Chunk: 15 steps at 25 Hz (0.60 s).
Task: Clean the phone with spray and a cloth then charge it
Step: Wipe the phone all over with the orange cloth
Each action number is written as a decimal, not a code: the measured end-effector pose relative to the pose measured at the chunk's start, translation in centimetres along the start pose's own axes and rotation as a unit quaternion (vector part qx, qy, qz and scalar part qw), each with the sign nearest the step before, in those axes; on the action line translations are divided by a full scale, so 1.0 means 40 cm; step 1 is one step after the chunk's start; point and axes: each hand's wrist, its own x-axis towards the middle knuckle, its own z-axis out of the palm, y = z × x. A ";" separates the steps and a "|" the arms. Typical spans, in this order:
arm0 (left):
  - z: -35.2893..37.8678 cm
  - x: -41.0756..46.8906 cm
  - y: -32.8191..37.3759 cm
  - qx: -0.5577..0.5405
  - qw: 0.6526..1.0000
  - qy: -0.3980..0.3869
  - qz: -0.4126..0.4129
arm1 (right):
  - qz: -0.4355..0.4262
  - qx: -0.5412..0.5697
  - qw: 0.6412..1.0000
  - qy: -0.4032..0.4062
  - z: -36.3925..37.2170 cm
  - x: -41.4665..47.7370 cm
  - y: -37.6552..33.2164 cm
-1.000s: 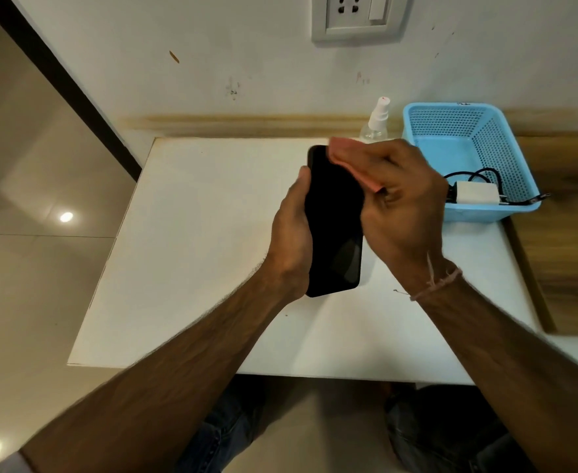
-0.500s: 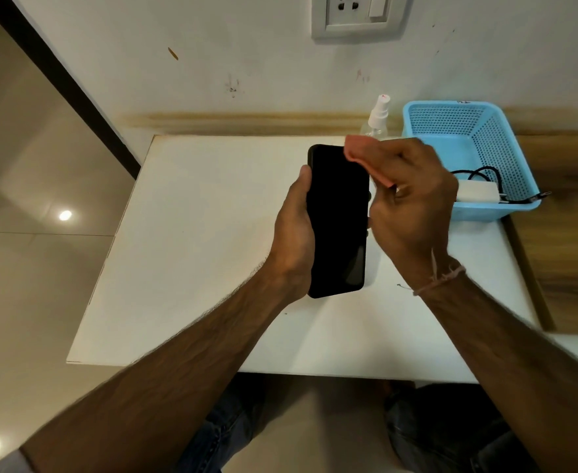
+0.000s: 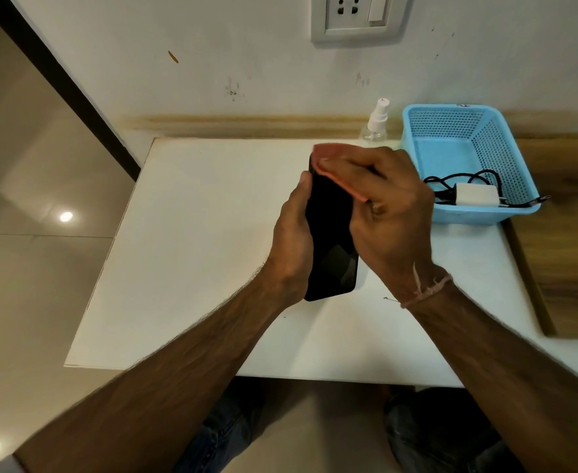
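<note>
My left hand (image 3: 292, 247) grips a black phone (image 3: 332, 254) by its left edge, screen up, above the white table (image 3: 195, 254). Held in my right hand (image 3: 388, 213) is a pink cloth (image 3: 330, 155), pressed onto the top part of the screen and hiding the phone's upper end. A clear spray bottle (image 3: 377, 122) with a white nozzle stands at the table's back edge. A white charger (image 3: 475, 195) with a black cable (image 3: 465, 179) lies in the blue basket (image 3: 451, 131).
A wall socket with a switch (image 3: 357, 15) sits on the wall above the table. A wooden surface (image 3: 564, 233) adjoins the table on the right. My knees show below the table's front edge, and tiled floor lies to the left.
My right hand with the cloth slid right off the screen's top half a second ago, then came back left across the phone's upper end. The left hand kept holding the phone.
</note>
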 end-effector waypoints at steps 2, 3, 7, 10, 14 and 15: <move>-0.002 -0.001 0.002 -0.001 1.000 -0.007 -0.016 | 0.032 -0.008 0.999 0.031 -0.015 0.013 0.017; 0.002 -0.002 0.004 -0.004 1.000 -0.009 -0.022 | 0.049 -0.010 0.998 0.038 -0.014 0.012 0.013; 0.007 -0.001 0.000 -0.017 1.000 -0.006 -0.011 | 0.028 -0.003 1.000 0.000 0.015 -0.013 -0.035; 0.003 -0.003 0.005 -0.009 1.000 -0.009 -0.028 | 0.052 -0.005 0.998 0.033 -0.009 0.013 0.006; 0.004 -0.002 0.000 -0.033 0.999 -0.005 -0.021 | 0.033 -0.003 0.999 0.005 0.021 -0.013 -0.025; 0.003 -0.004 0.002 -0.028 0.999 -0.002 -0.015 | 0.019 -0.004 1.000 -0.009 0.020 -0.015 -0.023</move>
